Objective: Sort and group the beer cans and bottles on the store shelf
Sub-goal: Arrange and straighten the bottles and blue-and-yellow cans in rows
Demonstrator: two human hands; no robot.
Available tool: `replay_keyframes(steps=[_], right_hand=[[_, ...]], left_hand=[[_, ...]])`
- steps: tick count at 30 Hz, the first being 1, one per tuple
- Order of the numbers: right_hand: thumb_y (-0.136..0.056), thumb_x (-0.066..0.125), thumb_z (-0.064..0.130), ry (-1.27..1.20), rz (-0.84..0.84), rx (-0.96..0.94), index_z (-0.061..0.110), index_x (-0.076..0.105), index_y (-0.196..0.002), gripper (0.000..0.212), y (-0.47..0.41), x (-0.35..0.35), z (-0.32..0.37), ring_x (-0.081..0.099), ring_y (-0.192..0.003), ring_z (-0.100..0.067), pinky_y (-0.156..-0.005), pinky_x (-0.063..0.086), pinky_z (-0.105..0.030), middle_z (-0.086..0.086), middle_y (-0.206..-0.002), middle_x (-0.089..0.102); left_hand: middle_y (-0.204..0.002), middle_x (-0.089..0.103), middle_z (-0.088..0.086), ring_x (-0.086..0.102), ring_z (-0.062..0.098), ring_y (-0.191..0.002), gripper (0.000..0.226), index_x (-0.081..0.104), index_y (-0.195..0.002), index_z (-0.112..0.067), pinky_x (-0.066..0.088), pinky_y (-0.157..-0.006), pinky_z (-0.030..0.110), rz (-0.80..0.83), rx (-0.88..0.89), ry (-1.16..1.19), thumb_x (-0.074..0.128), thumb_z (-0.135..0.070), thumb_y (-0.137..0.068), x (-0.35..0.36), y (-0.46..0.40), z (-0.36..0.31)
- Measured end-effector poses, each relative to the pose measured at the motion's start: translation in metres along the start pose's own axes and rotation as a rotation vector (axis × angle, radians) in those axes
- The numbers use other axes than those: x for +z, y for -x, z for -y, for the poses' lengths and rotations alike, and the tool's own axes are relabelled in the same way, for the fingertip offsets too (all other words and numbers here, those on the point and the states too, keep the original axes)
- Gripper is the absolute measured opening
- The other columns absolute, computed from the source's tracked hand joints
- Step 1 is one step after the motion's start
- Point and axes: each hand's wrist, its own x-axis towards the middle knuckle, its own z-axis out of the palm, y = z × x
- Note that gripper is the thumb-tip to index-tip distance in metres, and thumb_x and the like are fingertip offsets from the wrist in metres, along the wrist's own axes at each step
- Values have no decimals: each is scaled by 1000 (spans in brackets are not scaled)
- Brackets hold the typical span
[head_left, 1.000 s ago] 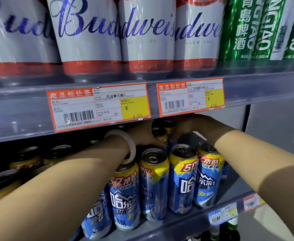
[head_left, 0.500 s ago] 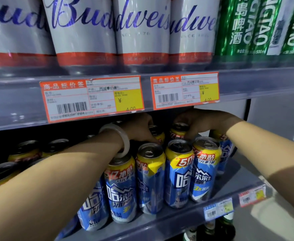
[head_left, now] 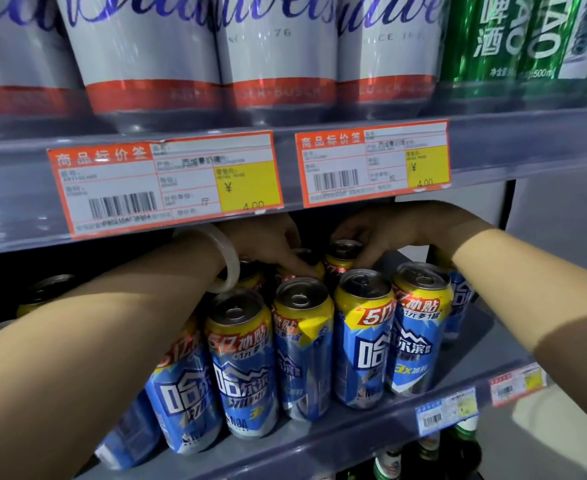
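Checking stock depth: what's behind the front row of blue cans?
Behind the front row of blue cans, more yellow-topped cans stand, the left hand and right hand on them. Further back is dark and hidden.

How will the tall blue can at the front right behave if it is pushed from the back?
The blue can is tall and narrow, so it probably tips easily. Its unopened tab suggests it is full and fairly heavy. It stands near the shelf edge, so it may fall off.
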Motion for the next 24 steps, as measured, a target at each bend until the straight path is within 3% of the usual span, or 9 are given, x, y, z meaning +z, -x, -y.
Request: replay_keyframes(steps=[2, 5, 8, 12, 15, 19, 21, 23, 24], right_hand=[[-79, 72, 11, -44, 64, 45, 25, 44, -128, 58, 2, -3, 3, 54, -104, -13, -76, 51, -17, 11, -110, 54], [-82, 68, 17, -110, 62, 73, 21, 41, -137, 61, 2, -6, 3, 52, -113, -15, -91, 49, -26, 4, -126, 52], [-82, 66, 23, -208, -34, 53, 20, 45, -134, 56, -1, -7, 1, 51, -120, -18, -100, 45, -32, 0, -128, 55], [-83, 67, 29, -180, -187, 4, 20, 50, -130, 50, -7, 2, 4, 51, -120, -19, -100, 44, -32, -1, -128, 56], [-81, 69, 33, -21, -273, -35, 21, 50, -131, 55, -18, 10, 18, 51, -121, -20, -104, 42, -36, 0, -132, 54], [-84, 68, 18, -75, -213, -66, 12, 48, -134, 54, -36, 18, 44, 52, -119, -22, -95, 45, -30, -3, -130, 55], [-83, 68, 10, -131, -165, -39, 9, 56, -126, 45, -42, 21, 53, 57, -113, -24, -95, 47, -35, -6, -123, 61], [-83, 67, 6, -92, -165, 4, 4, 60, -122, 40, -48, 23, 56, 56, -115, -28, -99, 45, -36, -12, -122, 62], [-85, 64, 4, -55, -155, 20, 0, 59, -122, 38, -51, 24, 59, 54, -118, -28, -97, 44, -32, -15, -123, 61]], left_hand=[[-101, 69, 6, 62, 19, -92, 45, 68, -101, -9, 49, -81, 30, -2, -5, 20, 74, -43, -73, 0, 4, 5], [-109, 65, -1, 59, 18, -102, 48, 65, -109, -15, 47, -88, 32, -45, -13, 85, 73, -46, -72, 1, 13, 17], [-107, 58, -9, 55, 9, -100, 48, 58, -117, -19, 41, -75, 12, -170, -29, 224, 73, -39, -75, 2, 24, 33], [-85, 55, -14, 49, -6, -75, 33, 58, -111, -11, 39, -54, -2, -342, -14, 385, 70, -18, -81, 4, 33, 53], [-84, 51, -16, 46, -7, -72, 35, 52, -108, -17, 37, -54, -5, -437, 8, 438, 70, -6, -80, 2, 33, 62], [-102, 52, -6, 48, 4, -88, 47, 52, -123, -12, 39, -59, -5, -336, 4, 388, 69, -2, -80, -3, 20, 67], [-109, 57, -3, 54, 8, -93, 50, 54, -125, -12, 46, -73, 4, -291, -21, 409, 70, -1, -79, -1, 11, 73], [-116, 61, 2, 57, 19, -105, 56, 55, -125, -16, 49, -92, 31, -324, -30, 417, 74, -3, -75, 2, 4, 80], [-117, 60, 3, 55, 22, -109, 57, 55, -125, -17, 46, -92, 36, -332, -34, 413, 75, -4, -74, 3, 3, 82]])
